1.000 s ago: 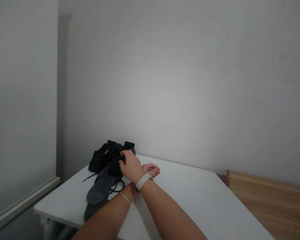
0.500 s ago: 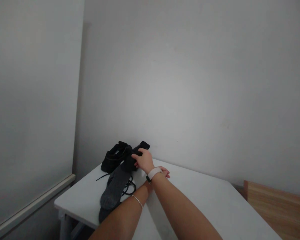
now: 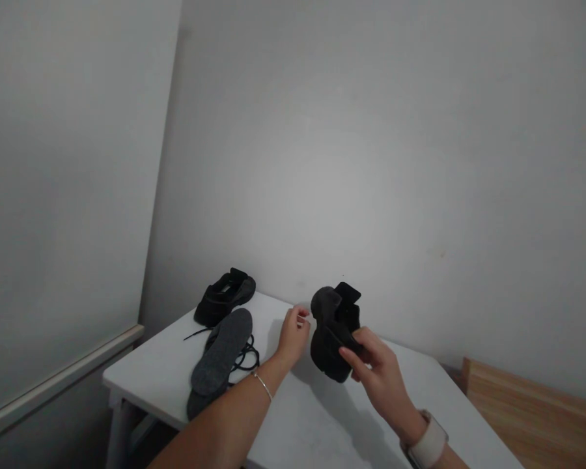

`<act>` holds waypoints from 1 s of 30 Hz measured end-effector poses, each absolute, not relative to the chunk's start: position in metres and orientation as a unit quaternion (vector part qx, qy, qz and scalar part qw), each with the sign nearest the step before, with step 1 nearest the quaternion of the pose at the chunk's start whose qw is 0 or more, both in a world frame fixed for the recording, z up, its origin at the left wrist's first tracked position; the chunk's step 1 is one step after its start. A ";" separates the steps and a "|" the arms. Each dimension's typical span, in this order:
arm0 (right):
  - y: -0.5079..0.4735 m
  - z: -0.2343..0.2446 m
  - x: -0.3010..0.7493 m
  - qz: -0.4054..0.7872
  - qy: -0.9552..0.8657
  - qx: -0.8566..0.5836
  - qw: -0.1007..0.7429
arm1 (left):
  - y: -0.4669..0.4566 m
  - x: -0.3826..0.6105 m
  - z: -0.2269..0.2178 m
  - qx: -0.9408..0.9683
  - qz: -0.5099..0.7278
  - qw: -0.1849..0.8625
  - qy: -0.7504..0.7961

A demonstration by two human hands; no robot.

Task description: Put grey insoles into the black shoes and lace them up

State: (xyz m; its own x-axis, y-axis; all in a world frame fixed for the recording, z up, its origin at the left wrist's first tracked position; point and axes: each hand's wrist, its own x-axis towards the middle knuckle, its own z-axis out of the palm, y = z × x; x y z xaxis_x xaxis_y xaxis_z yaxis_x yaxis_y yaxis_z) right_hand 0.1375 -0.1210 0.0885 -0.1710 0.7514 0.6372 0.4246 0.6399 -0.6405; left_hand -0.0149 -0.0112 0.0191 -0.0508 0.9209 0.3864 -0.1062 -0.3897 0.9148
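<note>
You work in dim, greyish light whose source stays out of your view. It pools palely on the middle of the wall (image 3: 327,176) and fades toward the corners. A soft-edged shadow stretches toward you over the worktop (image 3: 293,417) from beneath the black shoe (image 3: 328,339); a darker band lines the wall beside the pale panel (image 3: 68,163). You lose the shoe's detail in near-black, and fine texture looks slightly smeared.
</note>
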 end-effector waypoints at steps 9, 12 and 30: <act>-0.176 0.051 0.191 0.017 -0.826 -0.382 0.415 | -0.076 -0.008 0.058 0.856 0.494 0.074 0.136; -0.185 0.050 0.194 0.016 -0.841 -0.369 0.396 | -0.079 -0.005 0.060 0.889 0.438 0.073 0.114; -0.173 0.106 0.135 -0.033 -0.849 -0.434 0.299 | -0.057 0.005 0.024 0.837 0.452 0.137 0.276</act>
